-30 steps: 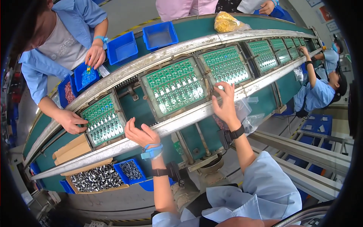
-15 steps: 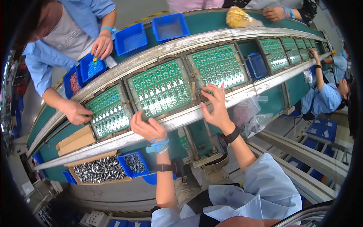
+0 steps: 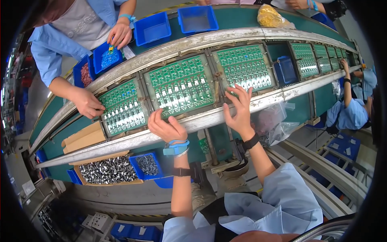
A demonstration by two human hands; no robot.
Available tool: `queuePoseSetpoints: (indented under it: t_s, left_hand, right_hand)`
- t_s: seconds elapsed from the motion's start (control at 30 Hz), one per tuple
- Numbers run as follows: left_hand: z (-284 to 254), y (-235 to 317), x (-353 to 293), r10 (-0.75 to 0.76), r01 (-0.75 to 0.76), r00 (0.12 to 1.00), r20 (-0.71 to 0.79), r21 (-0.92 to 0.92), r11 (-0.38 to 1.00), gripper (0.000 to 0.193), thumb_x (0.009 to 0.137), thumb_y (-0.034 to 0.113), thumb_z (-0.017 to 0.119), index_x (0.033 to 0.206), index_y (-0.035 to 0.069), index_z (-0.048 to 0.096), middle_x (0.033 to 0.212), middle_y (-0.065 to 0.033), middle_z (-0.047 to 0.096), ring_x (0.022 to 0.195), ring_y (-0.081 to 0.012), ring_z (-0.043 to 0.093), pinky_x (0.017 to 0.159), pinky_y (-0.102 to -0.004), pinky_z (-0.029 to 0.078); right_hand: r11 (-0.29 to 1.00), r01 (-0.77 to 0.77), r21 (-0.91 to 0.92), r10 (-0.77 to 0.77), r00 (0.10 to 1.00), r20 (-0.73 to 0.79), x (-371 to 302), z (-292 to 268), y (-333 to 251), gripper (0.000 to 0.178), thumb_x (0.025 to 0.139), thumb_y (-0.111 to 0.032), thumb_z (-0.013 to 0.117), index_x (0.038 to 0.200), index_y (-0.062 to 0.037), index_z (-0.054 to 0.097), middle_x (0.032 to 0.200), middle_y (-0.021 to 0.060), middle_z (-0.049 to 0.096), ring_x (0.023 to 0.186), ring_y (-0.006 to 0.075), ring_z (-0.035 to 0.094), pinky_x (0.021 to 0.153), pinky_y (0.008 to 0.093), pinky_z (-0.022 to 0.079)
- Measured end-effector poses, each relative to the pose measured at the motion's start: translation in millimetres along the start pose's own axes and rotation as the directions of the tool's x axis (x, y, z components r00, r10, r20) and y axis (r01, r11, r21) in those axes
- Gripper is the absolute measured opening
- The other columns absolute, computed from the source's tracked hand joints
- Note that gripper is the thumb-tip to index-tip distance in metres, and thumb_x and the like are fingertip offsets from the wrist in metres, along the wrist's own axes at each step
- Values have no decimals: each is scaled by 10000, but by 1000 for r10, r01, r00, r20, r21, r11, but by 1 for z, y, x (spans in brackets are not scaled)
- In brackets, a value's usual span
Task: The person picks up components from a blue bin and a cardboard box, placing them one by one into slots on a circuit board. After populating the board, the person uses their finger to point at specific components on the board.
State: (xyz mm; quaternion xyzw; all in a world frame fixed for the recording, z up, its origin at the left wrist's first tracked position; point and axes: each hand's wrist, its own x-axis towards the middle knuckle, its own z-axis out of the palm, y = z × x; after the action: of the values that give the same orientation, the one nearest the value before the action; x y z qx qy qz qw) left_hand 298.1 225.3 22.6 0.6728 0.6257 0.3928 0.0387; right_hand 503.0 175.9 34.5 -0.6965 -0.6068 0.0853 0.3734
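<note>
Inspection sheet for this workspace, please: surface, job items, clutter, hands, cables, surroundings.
Surface: green belt, worn metal rails.
Job items: green boards in frames between the rails.
Clutter: blue trays, metal parts in a cardboard box, clear bags, yellow bag.
Hands: left hand at the near rail; right hand above it, thumb and fingers apart.
Cables: none clearly identifiable.
Surroundings: co-worker opposite, one hand at a board; others farther along.

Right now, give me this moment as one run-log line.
left hand: over near rail, beside green board panel; right hand: over near rail, at next panel rightward; grip: unclear; nearby: blue bin, dark parts
</note>
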Motion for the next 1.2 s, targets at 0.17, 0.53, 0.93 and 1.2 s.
queuePoseSetpoints:
  t_s: [0.17,0.53,0.93,1.2]
  left_hand:
    - [8,5,-3,-6,6,1000,11,-10,1000,332,924,224,417,1115,-29,520,1127,-195,496,1087,-351,425,958,-474,296]
    - [36,28,-5,18,-18,1000,25,-5,1000,338,924,245,424,1088,-28,537,1109,-191,508,1070,-357,446,942,-475,311]
    - [30,95,-10,168,-166,986,-8,130,978,348,991,283,358,1054,4,555,1037,-178,555,970,-365,505,858,-474,369]
    - [23,102,-2,150,-151,988,18,197,969,351,998,280,334,1051,5,546,1045,-166,541,992,-343,492,864,-462,361]
  right_hand:
    - [999,-24,-25,23,998,-64,-3,5,11,264,741,-50,627,1004,-52,650,1138,65,574,1199,302,465,1110,594,107]
    - [997,-54,-53,44,983,-180,5,-7,44,251,748,-44,639,995,-79,665,1067,53,592,1127,270,525,1103,576,174]
    - [999,-20,31,27,970,-241,3,-63,71,222,756,-22,635,976,-50,630,1037,74,579,1107,260,544,1120,544,216]
    - [999,-19,31,26,972,-232,12,-74,60,220,760,-24,628,978,-53,633,1044,79,581,1105,265,544,1116,535,231]
